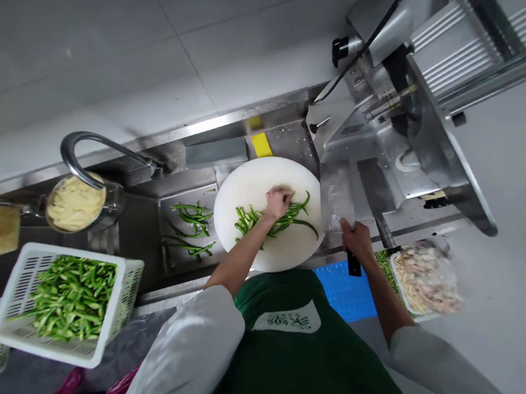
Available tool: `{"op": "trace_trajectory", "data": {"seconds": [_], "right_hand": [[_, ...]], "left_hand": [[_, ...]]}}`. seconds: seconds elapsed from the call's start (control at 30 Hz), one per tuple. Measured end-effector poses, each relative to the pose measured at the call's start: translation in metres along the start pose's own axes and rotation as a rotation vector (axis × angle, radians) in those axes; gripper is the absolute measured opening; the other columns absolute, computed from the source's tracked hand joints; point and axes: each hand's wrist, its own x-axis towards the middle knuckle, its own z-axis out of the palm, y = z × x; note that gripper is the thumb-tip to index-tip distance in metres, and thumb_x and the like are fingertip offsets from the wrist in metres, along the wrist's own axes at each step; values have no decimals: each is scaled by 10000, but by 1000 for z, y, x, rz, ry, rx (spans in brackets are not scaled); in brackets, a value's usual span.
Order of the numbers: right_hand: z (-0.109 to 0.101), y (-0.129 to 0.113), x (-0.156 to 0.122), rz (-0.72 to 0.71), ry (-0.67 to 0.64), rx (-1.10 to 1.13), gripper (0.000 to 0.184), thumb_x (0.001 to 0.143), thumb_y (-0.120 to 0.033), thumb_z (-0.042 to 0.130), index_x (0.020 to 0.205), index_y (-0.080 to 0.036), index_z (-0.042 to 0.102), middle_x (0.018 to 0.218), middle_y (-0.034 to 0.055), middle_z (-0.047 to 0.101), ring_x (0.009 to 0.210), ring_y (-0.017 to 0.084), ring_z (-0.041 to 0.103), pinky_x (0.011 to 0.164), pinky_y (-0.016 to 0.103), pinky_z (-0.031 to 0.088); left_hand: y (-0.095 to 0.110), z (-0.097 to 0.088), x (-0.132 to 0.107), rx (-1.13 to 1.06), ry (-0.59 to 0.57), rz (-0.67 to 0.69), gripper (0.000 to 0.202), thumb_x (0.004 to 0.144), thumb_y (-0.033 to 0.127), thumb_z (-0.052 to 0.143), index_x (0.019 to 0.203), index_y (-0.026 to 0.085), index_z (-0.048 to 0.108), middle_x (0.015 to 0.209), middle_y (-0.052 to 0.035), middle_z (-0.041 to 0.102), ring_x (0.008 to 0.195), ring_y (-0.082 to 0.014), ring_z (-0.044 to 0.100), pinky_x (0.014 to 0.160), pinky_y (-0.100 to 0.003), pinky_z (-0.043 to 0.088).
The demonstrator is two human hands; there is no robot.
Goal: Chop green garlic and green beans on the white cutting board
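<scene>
A round white cutting board (pixel 261 181) lies on the steel counter with a bunch of long green peppers (pixel 293 219) on it. My left hand (pixel 277 200) presses down on the peppers with its fingers curled over them. My right hand (pixel 356 240) is off the board's right edge, closed round a black knife handle (pixel 353 264); the blade lies flat on the counter beyond it.
More green peppers (pixel 193 226) lie left of the board. A white basket (pixel 115 313) of cut green peppers stands at the left, a pot (pixel 76 204) of pale strips under the tap (pixel 92 143). A slicing machine (pixel 401 132) fills the right; a tray (pixel 426 280) of pale food sits below it.
</scene>
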Motion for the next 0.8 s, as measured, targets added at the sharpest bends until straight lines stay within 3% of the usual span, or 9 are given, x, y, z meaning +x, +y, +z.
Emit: {"op": "trace_trajectory", "data": {"seconds": [0.07,0.17,0.23,0.33,0.4,0.53,0.8], "right_hand": [[5,5,-9,60,-57,118,507,912,-661,489,754,-193,605,419,31,544,401,210,538,481,313,415],[19,2,-17,74,-108,156,490,921,-639,486,733,-200,599,416,21,533,393,200,531,464,306,407],[31,-5,-17,36,-140,98,478,934,-602,484,753,-184,631,458,42,569,458,217,584,511,308,439],[44,-15,-11,-45,-135,-43,442,955,-514,482,837,-144,693,671,126,697,714,274,698,673,331,499],[48,-18,-8,-64,-127,-124,445,967,-486,476,914,-117,719,841,178,741,885,302,714,769,347,506],[47,-21,-10,-52,-135,-249,484,999,-484,467,1022,-76,725,969,222,747,977,317,706,827,352,494],[55,-41,-12,-102,-152,-430,463,1033,-450,474,1048,-62,725,1033,250,742,1011,313,705,833,322,463]], "left_hand": [[0,4,-14,-50,4,95,246,956,193,536,1045,192,765,1093,-95,744,1133,-263,624,1052,-456,465],[-3,3,-42,-56,240,98,396,1021,217,371,1255,143,681,1261,-140,697,1226,-249,601,1098,-436,456],[0,6,-57,19,353,59,494,1050,246,271,1450,122,532,1468,-165,571,1412,-260,474,1174,-466,388],[10,21,-70,217,248,86,603,1070,376,229,1610,115,285,1671,-152,300,1577,-279,200,1261,-539,226],[17,34,-73,340,146,120,693,1060,474,249,1640,101,180,1702,-150,197,1593,-287,133,1274,-569,162],[19,45,-74,434,85,148,774,1046,537,257,1644,66,114,1705,-164,152,1598,-280,106,1277,-581,135],[15,41,-74,407,75,152,819,1036,559,281,1632,25,104,1697,-198,147,1599,-286,88,1273,-598,121]]}}
